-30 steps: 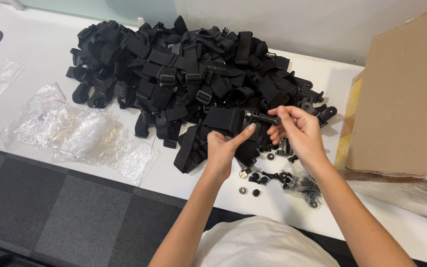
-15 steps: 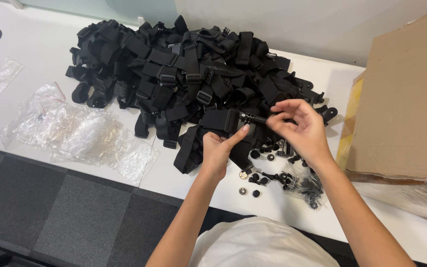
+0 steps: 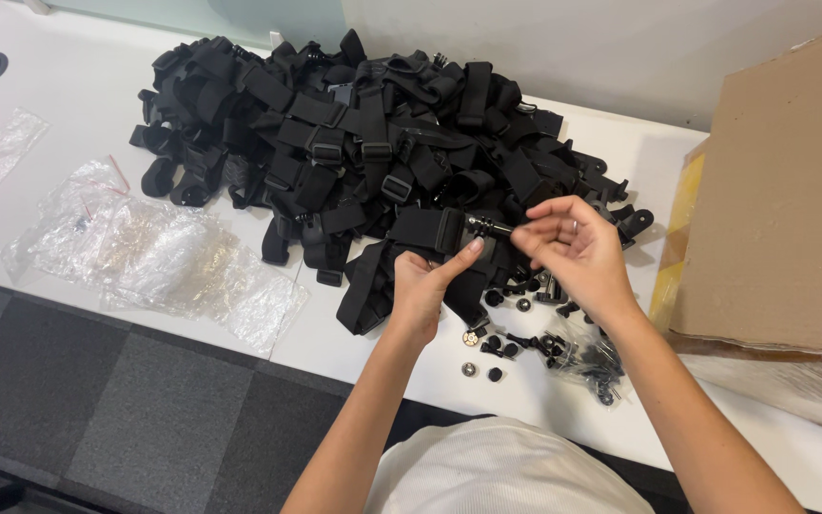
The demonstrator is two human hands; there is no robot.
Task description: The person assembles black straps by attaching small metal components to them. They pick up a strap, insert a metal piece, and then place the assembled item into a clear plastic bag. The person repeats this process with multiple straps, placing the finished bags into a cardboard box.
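1. Far left on the white table (image 3: 68, 114), a small clear bag (image 3: 7, 148) lies alone; nearer me, crumpled clear plastic bags (image 3: 159, 257) spread out.
2. A big heap of black straps (image 3: 363, 133) fills the middle.
3. My left hand (image 3: 425, 290) clamps a black strap mount (image 3: 430, 228) at the heap's near edge, thumb pressed on top.
4. My right hand (image 3: 573, 247) pinches the black thumbscrew (image 3: 489, 227) at the mount's end.
5. Loose screws and nuts (image 3: 511, 343) lie just below my hands.
6. A cardboard box (image 3: 782, 200) stands at the right.
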